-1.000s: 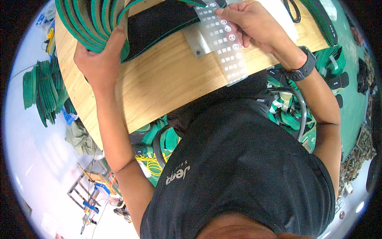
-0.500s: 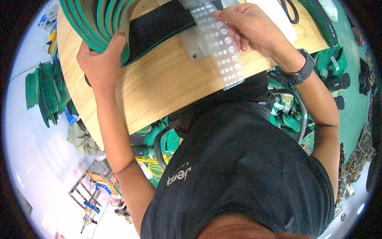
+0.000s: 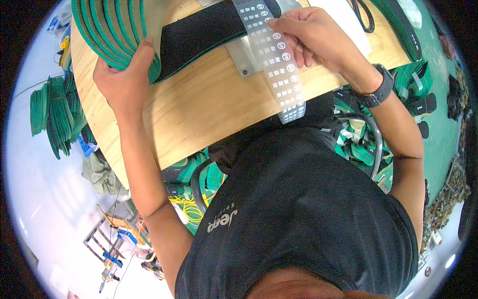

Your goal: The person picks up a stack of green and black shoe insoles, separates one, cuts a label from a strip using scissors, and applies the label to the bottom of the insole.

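Note:
At the upper left, my left hand point(image 3: 122, 82) is closed round the near end of a fanned stack of green-edged strips point(image 3: 107, 30). From that hand a black strip with a green edge point(image 3: 199, 37) runs flat to the right, and its far end goes under a clear film strip point(image 3: 279, 70) with rows of white print. My right hand point(image 3: 316, 42) pinches the right edge of this film between thumb and forefinger, other fingers curled. The film's lower end hangs over the table's near edge. Beneath it lies a thin metal plate point(image 3: 243, 65) with a screw.
The wooden table point(image 3: 209, 109) has a curved left edge. A black loop point(image 3: 366, 17) and more green-edged strips point(image 3: 398, 30) lie at its right. Bundles of green strips point(image 3: 55, 114) are at the left, others point(image 3: 361, 144) under the table. A metal chair frame point(image 3: 377, 149) stands close by.
The film strip's lower end has come down towards me, and its print shows sharper. My left hand and the stack have shifted slightly left. My right hand has barely moved.

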Motion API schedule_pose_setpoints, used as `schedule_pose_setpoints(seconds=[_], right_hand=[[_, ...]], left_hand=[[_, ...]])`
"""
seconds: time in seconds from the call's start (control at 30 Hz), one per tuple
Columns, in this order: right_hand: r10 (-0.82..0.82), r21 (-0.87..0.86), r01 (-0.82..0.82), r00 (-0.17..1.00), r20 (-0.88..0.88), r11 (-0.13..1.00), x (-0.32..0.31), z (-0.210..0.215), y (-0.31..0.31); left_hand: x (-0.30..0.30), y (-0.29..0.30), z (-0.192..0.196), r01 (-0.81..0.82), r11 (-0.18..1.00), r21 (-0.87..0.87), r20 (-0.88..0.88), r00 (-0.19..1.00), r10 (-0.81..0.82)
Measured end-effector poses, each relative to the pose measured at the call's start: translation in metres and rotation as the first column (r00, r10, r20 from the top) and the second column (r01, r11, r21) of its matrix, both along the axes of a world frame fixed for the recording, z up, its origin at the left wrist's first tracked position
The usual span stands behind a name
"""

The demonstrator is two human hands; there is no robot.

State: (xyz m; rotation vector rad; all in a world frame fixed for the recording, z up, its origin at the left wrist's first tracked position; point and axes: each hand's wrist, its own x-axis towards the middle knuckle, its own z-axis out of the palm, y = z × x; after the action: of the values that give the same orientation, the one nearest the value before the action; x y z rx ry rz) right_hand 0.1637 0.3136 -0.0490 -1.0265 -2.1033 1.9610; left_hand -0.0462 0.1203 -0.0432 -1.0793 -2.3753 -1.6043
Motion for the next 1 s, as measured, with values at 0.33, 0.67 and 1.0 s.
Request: schedule_pose_setpoints(seconds=[0.33,0.67,1.0], right_hand=[[0.031,-0.074,-0.032,0.999,-0.005,0.997,0.002,0.003,-0.004],[0.034,-0.047,-0.036,0.999,-0.042,0.998,0.004,-0.001,-0.002],[-0.135,-0.252,0.074,0.962,-0.236,0.965,0.029,-0.010,0.013]], left_hand=[[0.006,0.001,0.004,0.105,0.956,-0.275,0.007,0.994,-0.107],[0.005,0.025,0.020,0.248,0.704,-0.666,-0.122,0.895,-0.430],[0.001,0.021,0.017,0.184,0.727,-0.661,-0.263,0.851,-0.454]])
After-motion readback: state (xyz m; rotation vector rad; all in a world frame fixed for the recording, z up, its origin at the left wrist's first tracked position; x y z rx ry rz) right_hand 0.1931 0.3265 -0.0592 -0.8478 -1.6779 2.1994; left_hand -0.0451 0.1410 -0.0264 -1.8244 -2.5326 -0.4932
